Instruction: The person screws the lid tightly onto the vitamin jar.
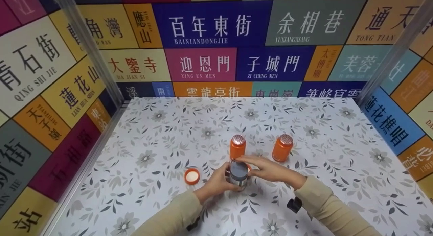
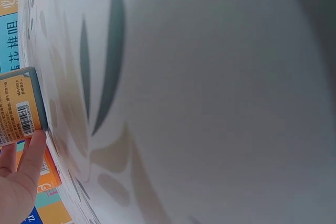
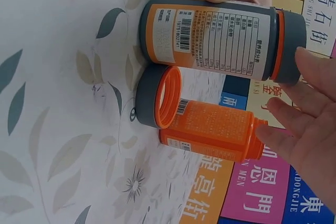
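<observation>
An upright jar (image 1: 238, 183) with a dark grey lid (image 3: 290, 45) stands at the near middle, its label carrying a nutrition table and barcode. My left hand (image 1: 216, 182) grips its body from the left, thumb in front. On its right, my right hand (image 1: 270, 169) has its fingers extended and spread beside the lid, thumb close against it. A loose grey screw cap (image 3: 152, 95) with an orange inside lies by the jar, mostly hidden by it in the head view. Just behind stands an orange bottle (image 1: 237, 150) with a silvery top and no cap.
Another orange bottle (image 1: 282, 151) with a silvery top stands farther right. Left of my left hand, an orange-rimmed cap (image 1: 192, 176) lies with its pale inside up. The flower-patterned tabletop (image 1: 169, 134) is bounded by sign-printed walls (image 1: 216, 23) at the back and sides.
</observation>
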The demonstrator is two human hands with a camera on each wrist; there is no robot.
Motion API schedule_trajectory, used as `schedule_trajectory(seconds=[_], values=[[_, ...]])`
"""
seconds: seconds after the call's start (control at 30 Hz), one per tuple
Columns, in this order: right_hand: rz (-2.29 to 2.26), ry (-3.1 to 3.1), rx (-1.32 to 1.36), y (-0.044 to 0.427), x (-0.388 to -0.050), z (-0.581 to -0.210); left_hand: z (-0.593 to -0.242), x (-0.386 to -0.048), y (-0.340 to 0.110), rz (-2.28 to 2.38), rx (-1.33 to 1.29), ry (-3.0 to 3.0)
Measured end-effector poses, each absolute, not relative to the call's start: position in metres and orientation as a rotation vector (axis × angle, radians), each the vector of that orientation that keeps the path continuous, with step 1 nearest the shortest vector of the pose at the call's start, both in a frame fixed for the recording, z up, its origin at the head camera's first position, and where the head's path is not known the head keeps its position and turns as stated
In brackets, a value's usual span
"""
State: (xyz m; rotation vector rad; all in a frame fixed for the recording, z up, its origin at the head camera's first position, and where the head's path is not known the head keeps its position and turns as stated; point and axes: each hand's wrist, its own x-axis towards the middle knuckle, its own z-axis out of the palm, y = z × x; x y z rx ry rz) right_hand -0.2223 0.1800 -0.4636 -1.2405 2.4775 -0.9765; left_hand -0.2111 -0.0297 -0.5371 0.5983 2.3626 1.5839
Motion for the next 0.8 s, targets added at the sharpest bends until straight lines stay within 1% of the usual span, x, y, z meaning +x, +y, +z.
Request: schedule_trajectory(seconds=[0.3,0.57,0.7,0.8], values=[[-0.911,2.582,-1.07,0.172,-0.215,-0.466,-0.537,-0.21,-0.029,1.546,0.57,2.388],[-0.825,2.73,-1.142,0.167,-0.217,-0.466,-0.534,-0.211,-0.03,1.542,0.599,2.403],[-0.8,2.714,-1.129,0.166,-0.217,-0.461,-0.535,-0.212,-0.029,1.526,0.581,2.406],[-0.791,2.657,-1.186,0.167,-0.217,-0.457,-0.536,-0.212,-0.029,1.53,0.585,2.405]])
